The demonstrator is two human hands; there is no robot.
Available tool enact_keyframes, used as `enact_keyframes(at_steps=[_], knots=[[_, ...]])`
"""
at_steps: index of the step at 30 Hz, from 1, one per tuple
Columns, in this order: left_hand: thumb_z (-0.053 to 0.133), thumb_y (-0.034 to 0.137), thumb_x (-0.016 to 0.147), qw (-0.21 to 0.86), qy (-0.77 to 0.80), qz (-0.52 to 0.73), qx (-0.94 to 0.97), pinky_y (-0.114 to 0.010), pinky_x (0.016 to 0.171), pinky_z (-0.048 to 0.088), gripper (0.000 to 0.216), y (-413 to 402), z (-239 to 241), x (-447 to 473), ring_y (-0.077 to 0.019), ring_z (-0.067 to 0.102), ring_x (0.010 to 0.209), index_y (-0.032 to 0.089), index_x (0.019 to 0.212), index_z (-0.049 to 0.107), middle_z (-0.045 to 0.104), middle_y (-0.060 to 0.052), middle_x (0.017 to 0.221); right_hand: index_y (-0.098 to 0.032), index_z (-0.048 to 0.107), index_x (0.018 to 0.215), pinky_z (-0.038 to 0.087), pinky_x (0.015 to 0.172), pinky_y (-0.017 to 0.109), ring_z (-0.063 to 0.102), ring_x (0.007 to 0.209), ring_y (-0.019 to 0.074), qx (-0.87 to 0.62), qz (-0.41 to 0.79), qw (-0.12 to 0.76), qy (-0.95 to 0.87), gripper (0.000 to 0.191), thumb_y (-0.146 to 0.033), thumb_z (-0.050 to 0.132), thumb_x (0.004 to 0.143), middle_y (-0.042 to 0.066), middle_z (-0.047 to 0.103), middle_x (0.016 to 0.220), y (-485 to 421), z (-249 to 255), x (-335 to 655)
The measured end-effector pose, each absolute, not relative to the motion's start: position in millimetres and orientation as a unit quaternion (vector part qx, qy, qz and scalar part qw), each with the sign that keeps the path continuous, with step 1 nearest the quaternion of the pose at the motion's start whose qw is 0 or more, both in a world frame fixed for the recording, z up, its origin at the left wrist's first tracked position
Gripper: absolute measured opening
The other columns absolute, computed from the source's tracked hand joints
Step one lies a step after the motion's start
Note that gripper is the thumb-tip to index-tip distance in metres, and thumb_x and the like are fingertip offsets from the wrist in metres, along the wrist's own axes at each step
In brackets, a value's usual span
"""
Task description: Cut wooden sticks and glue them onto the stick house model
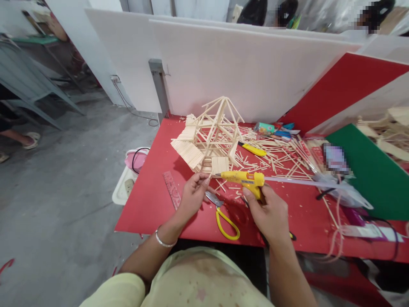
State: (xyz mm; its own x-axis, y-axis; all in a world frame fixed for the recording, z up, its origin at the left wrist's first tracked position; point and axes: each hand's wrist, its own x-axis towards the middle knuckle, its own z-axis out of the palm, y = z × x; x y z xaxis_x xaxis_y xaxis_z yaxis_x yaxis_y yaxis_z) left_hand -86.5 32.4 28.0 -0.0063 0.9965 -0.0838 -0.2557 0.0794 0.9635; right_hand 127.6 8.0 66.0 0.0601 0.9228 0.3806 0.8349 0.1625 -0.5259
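A model house of thin wooden sticks (pixel 209 136) stands on the red table (pixel 150 200). My right hand (pixel 270 213) is closed round the grip of a yellow glue gun (pixel 244 179), whose nozzle points left toward the model's base. My left hand (pixel 191 194) pinches a small stick at the front lower edge of the model, beside the nozzle. Yellow-handled scissors (pixel 223 215) lie on the table between my hands.
A ruler (pixel 171 189) lies left of my left hand. Loose sticks (pixel 281 160), a yellow cutter (pixel 252 149), a plastic bag (pixel 345 192) and a green board (pixel 367 170) crowd the right side. White partition boards (pixel 243 68) stand behind. A white tray (pixel 123 189) sits on the floor.
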Motion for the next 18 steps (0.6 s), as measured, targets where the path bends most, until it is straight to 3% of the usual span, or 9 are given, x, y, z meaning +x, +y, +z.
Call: enact_keyframes(at_steps=[8,18], knots=[[0.067,0.049,0.089,0.577,0.461,0.534,0.412,-0.020,0.043,0.049,0.035,30.5,28.8,-85.8,-0.0116,0.062,0.045,0.018,0.104,0.058,0.073,-0.003,0.072,-0.022,0.059,0.082,0.037,0.057,0.027,0.053,0.057,0.0141,-0.645,0.068,0.346,-0.678,0.035,-0.054,0.057,0.094,0.001,0.063,0.071,8.4,59.0,128.9],[0.069,0.044,0.089,0.549,0.477,0.537,0.427,-0.020,0.046,0.047,0.029,33.2,32.9,-83.4,-0.0112,0.063,0.049,0.018,0.100,0.060,0.072,-0.001,0.069,-0.021,0.062,0.083,0.040,0.061,0.028,0.059,0.063,0.0172,-0.648,0.075,0.361,-0.667,0.036,-0.054,0.053,0.095,0.004,0.067,0.076,13.2,58.0,126.5]])
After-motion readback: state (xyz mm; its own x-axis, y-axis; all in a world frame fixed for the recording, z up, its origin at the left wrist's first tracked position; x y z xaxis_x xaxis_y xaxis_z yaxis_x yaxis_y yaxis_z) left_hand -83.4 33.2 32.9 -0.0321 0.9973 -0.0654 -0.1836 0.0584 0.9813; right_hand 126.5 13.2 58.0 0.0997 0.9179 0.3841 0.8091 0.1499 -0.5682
